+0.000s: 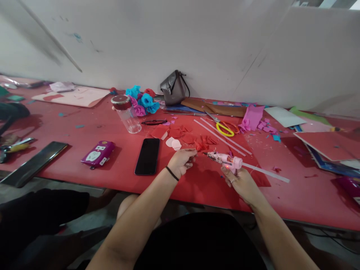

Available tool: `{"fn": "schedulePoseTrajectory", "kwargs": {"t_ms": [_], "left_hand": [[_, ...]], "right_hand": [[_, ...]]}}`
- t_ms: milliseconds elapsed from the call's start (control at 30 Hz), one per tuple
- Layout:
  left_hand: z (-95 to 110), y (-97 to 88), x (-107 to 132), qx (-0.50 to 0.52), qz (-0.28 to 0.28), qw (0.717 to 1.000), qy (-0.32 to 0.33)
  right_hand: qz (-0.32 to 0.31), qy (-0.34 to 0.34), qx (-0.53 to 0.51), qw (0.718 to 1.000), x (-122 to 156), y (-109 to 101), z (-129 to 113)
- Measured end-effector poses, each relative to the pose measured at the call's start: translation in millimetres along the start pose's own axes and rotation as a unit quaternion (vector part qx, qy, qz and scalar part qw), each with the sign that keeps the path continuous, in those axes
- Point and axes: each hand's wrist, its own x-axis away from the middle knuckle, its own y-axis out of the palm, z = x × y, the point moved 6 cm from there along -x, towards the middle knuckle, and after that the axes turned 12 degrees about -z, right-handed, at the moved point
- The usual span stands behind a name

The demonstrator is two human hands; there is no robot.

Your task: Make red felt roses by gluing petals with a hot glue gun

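My right hand (239, 182) grips a pink glue gun (223, 159), with a glue stick (266, 172) jutting from its back end. The nozzle points left, close to the fingertips of my left hand (182, 161). Those fingers are closed in a pinch, and what lies between them is too small to make out. Crumpled red paper pieces (204, 142) are just beyond the fingertips and nozzle. Pale pink paper petals (173, 143) lie behind my left hand. A black phone (147, 156) rests on the red table (123, 174) to its left.
Yellow-handled scissors (224, 129) and loose glue sticks (219, 137) lie behind the glue gun. A clear bottle (128, 116), paper flowers (146, 100) and a grey bag (173, 90) stand farther back. Left is a purple box (98, 153); right, stacked sheets (332, 144). Someone's dark-clothed leg (45, 212) shows at left.
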Motion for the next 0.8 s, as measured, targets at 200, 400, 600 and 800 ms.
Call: {"fn": "schedulePoseTrajectory", "kwargs": {"t_ms": [200, 400, 600, 800], "left_hand": [[12.7, 3.1, 5.8, 0.087, -0.068, 0.993, 0.046], [29.1, 10.2, 17.6, 0.155, -0.179, 0.968, 0.087], [31.4, 20.8, 27.0, 0.172, -0.257, 0.947, 0.091], [24.5, 26.3, 26.2, 0.183, -0.272, 0.942, 0.072]], "right_hand": [[0.046, 0.0, 0.216, 0.975, 2.4, -40.6, 16.6], [0.143, 0.054, 0.428, 0.891, -0.3, -126.5, 97.6], [0.275, 0.047, 0.365, 0.888, -0.5, -128.3, 70.8], [0.088, -0.143, -0.145, 0.975, -34.5, -15.7, -49.4]]}}
